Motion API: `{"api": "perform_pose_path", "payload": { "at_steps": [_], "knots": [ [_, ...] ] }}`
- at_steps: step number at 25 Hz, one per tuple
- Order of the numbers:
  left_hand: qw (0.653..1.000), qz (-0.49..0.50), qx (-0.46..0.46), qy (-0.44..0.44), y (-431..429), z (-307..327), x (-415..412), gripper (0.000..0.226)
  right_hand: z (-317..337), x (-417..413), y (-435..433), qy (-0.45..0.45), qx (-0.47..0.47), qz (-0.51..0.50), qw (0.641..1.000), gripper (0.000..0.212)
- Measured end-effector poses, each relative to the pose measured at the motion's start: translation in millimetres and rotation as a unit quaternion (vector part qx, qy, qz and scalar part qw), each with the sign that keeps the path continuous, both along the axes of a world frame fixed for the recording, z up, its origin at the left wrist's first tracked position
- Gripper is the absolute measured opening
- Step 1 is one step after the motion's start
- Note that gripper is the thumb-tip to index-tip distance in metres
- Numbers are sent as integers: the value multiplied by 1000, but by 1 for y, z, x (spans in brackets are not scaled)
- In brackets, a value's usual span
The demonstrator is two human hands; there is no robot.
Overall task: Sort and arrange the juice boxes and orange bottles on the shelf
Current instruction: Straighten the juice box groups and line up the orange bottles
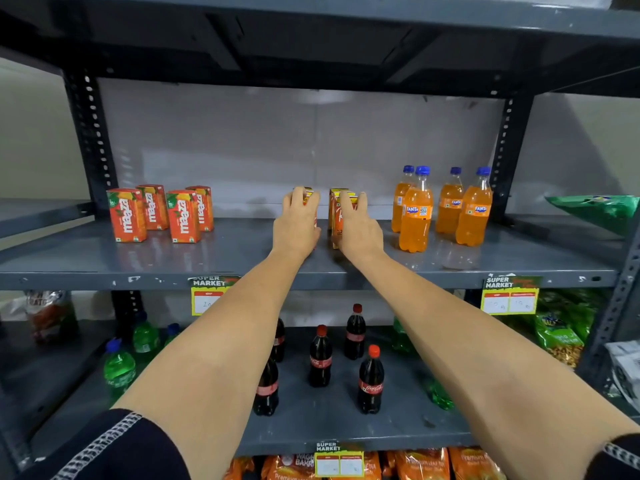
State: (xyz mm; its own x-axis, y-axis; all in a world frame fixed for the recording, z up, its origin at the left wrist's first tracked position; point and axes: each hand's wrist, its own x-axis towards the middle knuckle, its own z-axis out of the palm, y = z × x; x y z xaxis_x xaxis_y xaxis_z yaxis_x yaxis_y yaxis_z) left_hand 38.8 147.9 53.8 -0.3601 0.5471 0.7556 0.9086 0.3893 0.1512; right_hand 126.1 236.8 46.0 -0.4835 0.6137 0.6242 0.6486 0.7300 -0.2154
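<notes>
Nearest to the camera, two dark sleeves with white stitching are cut off by the lower edge, and the bare forearms cover part of the lower shelf, where some of the cola bottles and green bottles stand half hidden behind them. The left arm also hides half of one yellow price tag. Farther up, on the grey middle shelf, the left hand wraps around a juice box of which only a small top corner shows. The right hand grasps another orange juice box; more boxes stand touching behind it, but their number is hard to tell. Well apart to the left stand four Maaza juice boxes, upright. To the right stand four orange Fanta bottles, the back ones partly covered by the front ones.
</notes>
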Motion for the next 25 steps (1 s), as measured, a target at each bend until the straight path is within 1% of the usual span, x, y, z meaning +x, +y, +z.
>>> {"api": "perform_pose_path", "payload": {
  "at_steps": [3, 6, 8, 12, 16, 19, 21, 25],
  "knots": [
    [1000, 2, 0, 20, -1, -4, 0, 54, 2, 7, -1, -12, -7, 2, 1000, 93],
    [998, 7, -4, 70, 0, -5, 3, 61, 8, 28, 0, -44, 50, -5, 998, 94],
    [996, -1, -1, 89, 5, -1, 12, 65, 13, 48, 5, -59, 88, -16, 994, 89],
    [992, -45, 11, 116, 25, 6, 50, 68, 21, 93, 21, -23, 129, -37, 991, 71],
    [989, -101, 9, 108, 55, 8, 89, 71, 27, 140, 49, -2, 165, -60, 984, 56],
    [990, -100, -17, 102, 78, 8, 114, 74, 25, 166, 77, 0, 167, -104, 980, 47],
    [991, -98, -37, 87, 91, 7, 125, 76, 22, 178, 97, -13, 152, -137, 979, 51],
    [987, -109, -66, 94, 114, 2, 131, 82, 17, 191, 130, -50, 143, -164, 975, 70]
  ]
}}
